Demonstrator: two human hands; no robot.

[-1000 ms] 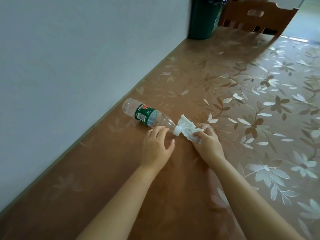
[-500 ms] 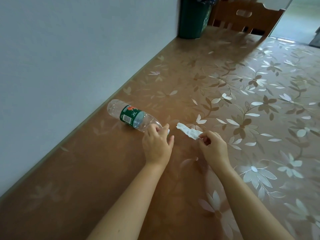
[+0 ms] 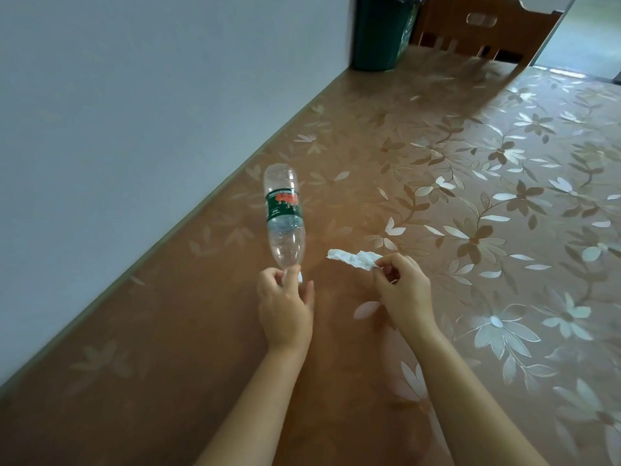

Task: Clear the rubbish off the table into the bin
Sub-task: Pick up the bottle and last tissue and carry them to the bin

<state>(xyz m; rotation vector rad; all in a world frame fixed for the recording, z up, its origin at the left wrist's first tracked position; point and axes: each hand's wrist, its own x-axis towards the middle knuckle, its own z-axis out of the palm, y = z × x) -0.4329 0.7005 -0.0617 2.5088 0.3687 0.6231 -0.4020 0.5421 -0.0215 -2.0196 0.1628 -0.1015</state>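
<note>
Left hand closed on bottle neck, base at 12 o'clock (green label unreadable); right hand pinching tissue

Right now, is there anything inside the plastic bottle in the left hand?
The plastic bottle looks empty through its clear walls. The green label hides a band of it, and the left hand covers the neck and cap.

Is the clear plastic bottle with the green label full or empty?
Empty: the clear plastic bottle with the green label, held by its neck in the left hand, shows no liquid through its walls.
</note>
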